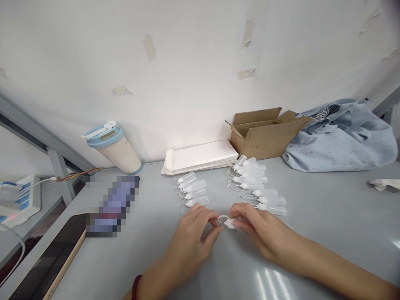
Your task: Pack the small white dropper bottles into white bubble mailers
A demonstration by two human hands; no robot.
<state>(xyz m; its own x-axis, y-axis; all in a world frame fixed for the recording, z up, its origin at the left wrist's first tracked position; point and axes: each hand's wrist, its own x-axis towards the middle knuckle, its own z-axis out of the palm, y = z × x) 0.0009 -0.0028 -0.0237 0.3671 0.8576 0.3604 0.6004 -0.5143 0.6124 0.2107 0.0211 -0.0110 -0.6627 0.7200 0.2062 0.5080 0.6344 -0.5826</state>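
A: Head cam, what's the grip?

B: Both hands pinching, close together, just above the table. Left hand has its fingertips closed on a thin white loop, and right hand has thumb + fingers closed around a small white nozzle cap on that same loop. (Fingers hide part of the cap, so its full shape's hard to see.)

A: Where's the cap, exactly?

B: Between the hands, in the air, in front of the bottles. Two groups of translucent plastic squeeze bottles w/ white tips and loops lie on the grey table: a smaller one just past the left hand, a bigger one past the right.

A: Anything readable?

B: Nope. The blue-lidded tumbler leaning on the wall has a tan label on its lid, too small to read. Left wrist has a red beaded bracelet.

A: What else is around?

B: Stack of flat white packets behind the bottles, open cardboard box against the wall, pale blue cloth bundle beside the box. Pixelated object on the left, power strip lower down off the table's edge.
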